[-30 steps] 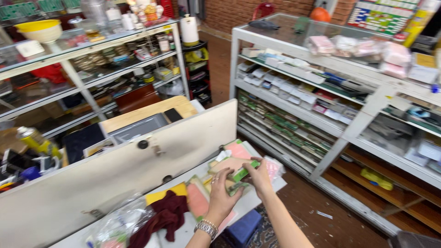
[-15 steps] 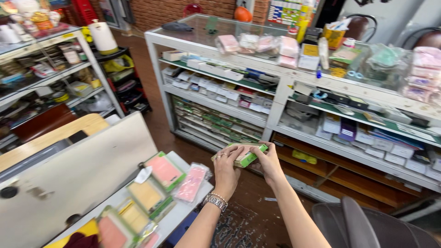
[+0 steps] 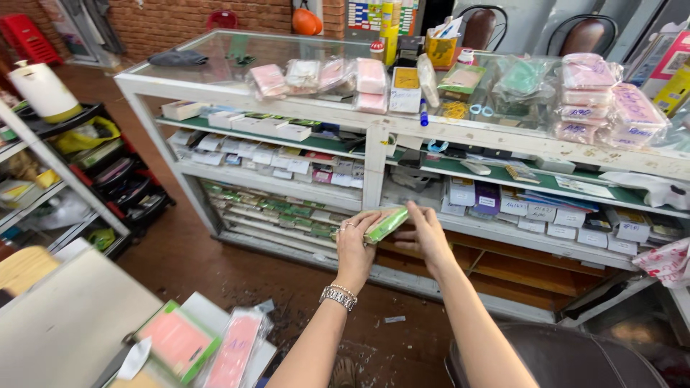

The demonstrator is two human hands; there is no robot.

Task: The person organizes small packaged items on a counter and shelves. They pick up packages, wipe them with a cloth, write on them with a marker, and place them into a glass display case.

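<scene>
Both my hands hold a flat green packet (image 3: 386, 224) wrapped in clear plastic, raised in front of a glass display counter (image 3: 215, 90). My left hand (image 3: 357, 248), with a metal bracelet at the wrist and rings on the fingers, grips the packet's left end. My right hand (image 3: 422, 237) grips its right end, fingers spread along it. At the lower left, a white board (image 3: 68, 323) carries pink packets (image 3: 233, 352) in plastic sleeves.
The white counter's shelves (image 3: 287, 169) hold rows of small boxes and packets; pink and green packet stacks (image 3: 589, 90) sit on the glass top. A black rack (image 3: 108, 169) stands at left with a paper roll (image 3: 42, 92). A dark brown stool (image 3: 568, 359) is at lower right.
My view has swung right from the white board towards the counter. Both hands carried the green packet up and away from the board, still gripping it together.
</scene>
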